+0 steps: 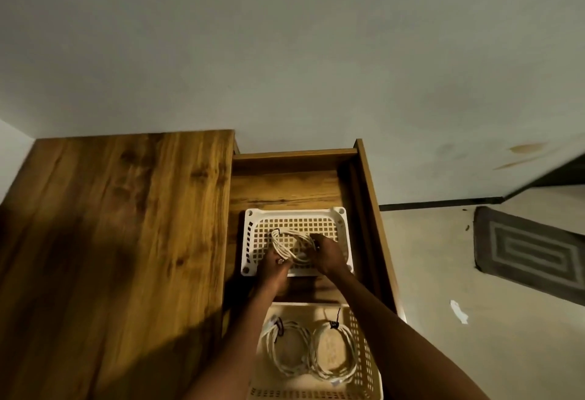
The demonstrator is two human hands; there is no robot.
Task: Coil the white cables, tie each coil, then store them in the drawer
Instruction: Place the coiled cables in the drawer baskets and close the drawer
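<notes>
Both hands hold one coiled white cable [292,246] low over a white perforated basket [340,225] in the open wooden drawer [294,184]. My left hand [273,270] grips the coil's near left side; my right hand [329,255] grips its right side. A dark tie shows at the coil's far left. Nearer me, a second, cream basket [368,365] contains two tied white coils, one on the left [286,349] and one on the right [335,352].
A wooden tabletop [120,225] lies left of the drawer. The drawer's right wall [373,209] borders a pale floor with a grey patterned mat [531,254] and a white scrap [459,311]. A plain wall rises behind.
</notes>
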